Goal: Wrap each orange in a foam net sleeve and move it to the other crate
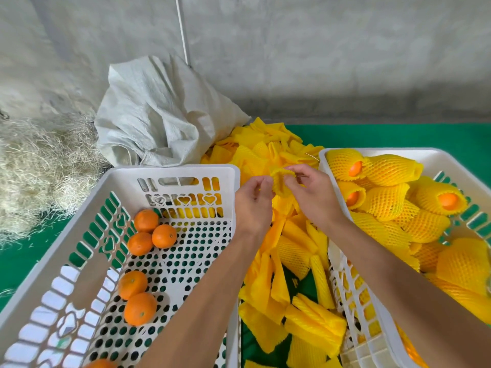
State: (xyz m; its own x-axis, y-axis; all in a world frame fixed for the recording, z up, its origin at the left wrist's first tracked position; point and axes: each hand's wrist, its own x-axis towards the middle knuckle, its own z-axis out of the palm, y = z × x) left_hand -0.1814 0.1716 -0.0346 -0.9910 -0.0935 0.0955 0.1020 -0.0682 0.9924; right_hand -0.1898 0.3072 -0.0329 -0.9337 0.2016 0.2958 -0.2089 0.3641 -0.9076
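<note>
Both hands hold one yellow foam net sleeve (279, 181) above the gap between the two crates. My left hand (252, 205) pinches its left edge and my right hand (310, 192) pinches its right edge, spreading it. No orange is in it. The white left crate (175, 172) holds several bare oranges (164, 236), three near the far left wall and more toward me. The white right crate (325, 155) is filled with oranges wrapped in yellow sleeves (385, 201).
A pile of loose yellow foam sleeves (295, 261) lies on the green mat (398, 135) between and behind the crates. A crumpled white woven sack (159, 112) stands behind the left crate. Dry straw (34, 171) lies at the far left against the grey wall.
</note>
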